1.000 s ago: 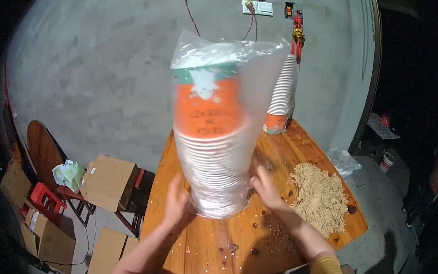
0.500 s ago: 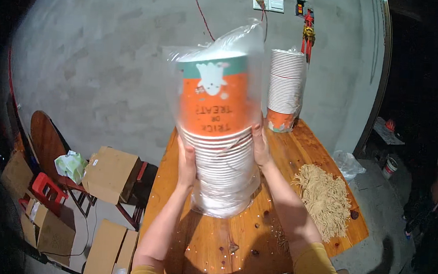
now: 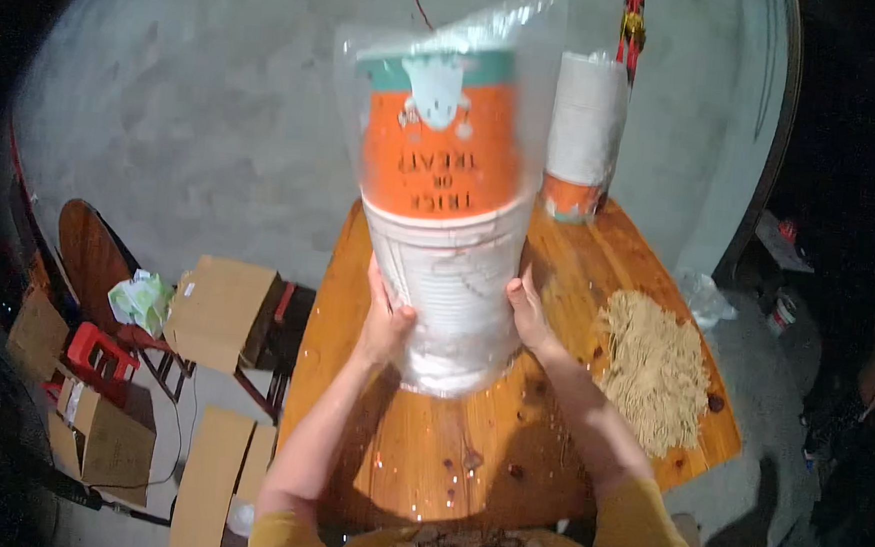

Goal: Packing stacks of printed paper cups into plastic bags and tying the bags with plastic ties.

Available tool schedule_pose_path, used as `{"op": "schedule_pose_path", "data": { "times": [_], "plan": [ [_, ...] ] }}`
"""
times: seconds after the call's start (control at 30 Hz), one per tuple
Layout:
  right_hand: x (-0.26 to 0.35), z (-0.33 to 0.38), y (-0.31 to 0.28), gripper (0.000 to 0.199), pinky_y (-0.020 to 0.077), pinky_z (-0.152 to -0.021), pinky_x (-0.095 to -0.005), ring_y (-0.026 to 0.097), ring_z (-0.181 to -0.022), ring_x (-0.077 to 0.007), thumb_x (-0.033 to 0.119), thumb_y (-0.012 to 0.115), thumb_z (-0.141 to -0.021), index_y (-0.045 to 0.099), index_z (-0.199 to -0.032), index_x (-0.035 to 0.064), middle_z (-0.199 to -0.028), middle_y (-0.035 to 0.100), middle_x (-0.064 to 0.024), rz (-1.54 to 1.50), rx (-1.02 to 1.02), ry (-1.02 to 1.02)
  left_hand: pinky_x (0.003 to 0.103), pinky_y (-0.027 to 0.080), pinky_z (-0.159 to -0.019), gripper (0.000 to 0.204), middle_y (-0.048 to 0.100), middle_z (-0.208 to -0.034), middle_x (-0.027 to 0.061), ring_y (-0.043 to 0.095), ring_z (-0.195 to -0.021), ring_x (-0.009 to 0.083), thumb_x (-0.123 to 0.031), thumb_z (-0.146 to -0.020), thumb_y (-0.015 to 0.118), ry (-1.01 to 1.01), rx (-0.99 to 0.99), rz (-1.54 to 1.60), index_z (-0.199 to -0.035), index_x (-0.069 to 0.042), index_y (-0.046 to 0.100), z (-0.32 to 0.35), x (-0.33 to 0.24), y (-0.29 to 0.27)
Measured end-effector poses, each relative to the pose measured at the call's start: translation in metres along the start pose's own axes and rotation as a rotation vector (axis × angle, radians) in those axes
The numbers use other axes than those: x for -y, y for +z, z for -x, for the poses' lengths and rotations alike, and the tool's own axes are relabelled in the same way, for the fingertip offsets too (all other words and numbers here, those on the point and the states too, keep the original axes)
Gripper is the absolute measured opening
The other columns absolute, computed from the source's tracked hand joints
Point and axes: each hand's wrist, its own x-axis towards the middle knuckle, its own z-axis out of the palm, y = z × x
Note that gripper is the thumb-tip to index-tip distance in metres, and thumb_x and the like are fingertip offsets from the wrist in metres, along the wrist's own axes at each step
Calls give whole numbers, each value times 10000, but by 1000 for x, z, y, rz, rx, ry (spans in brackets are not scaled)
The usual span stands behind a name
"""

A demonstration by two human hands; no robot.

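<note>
Between my two hands is a tall stack of paper cups [image 3: 448,264] in a clear plastic bag, upside down with an orange and teal printed cup at the top and white rims below. My left hand [image 3: 386,323] presses the stack's left side, fingers partly behind it. My right hand [image 3: 532,314] clasps the right side, thumb pointing up. A wooden table [image 3: 447,445] lies beneath the stack. Farther back on it stands a second bagged stack of paper cups [image 3: 584,127], its orange part at the bottom.
A heap of tan strands [image 3: 654,372] lies on the table's right side, with a crumpled clear bag [image 3: 706,298] beyond the edge. Cardboard boxes [image 3: 220,315], a red plastic stool [image 3: 102,351] and a round wooden board [image 3: 98,253] stand at left. A grey wall [image 3: 195,138] rises behind.
My view has tipped downward, so the surroundings sit higher in the picture. Both hands now grip the cup stack lower down, nearer its bottom end.
</note>
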Motion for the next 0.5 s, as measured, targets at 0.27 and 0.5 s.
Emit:
{"op": "schedule_pose_path", "data": {
  "times": [0.27,0.5],
  "plan": [
    [10,38,-4,1148,89,-1125,-335,27,-1400,-247,654,436,-852,-321,-1322,-69,-1515,-33,-216,-74,322,274,416,210,-1102,1366,182,-1462,168,205,-1356,268,-775,-538,681,-100,149,-52,-1435,-45,-47,2,36,-26],
    [62,7,-12,990,249,-1090,-392,356,-1299,-355,765,341,-812,-5,-1460,102,-1419,318,-249,125,38,170,396,254,-1086,1116,317,-1394,195,317,-1306,278,-719,-734,573,-257,10,-101,-1438,-35,41,-18,-4,2]
  ]
}}
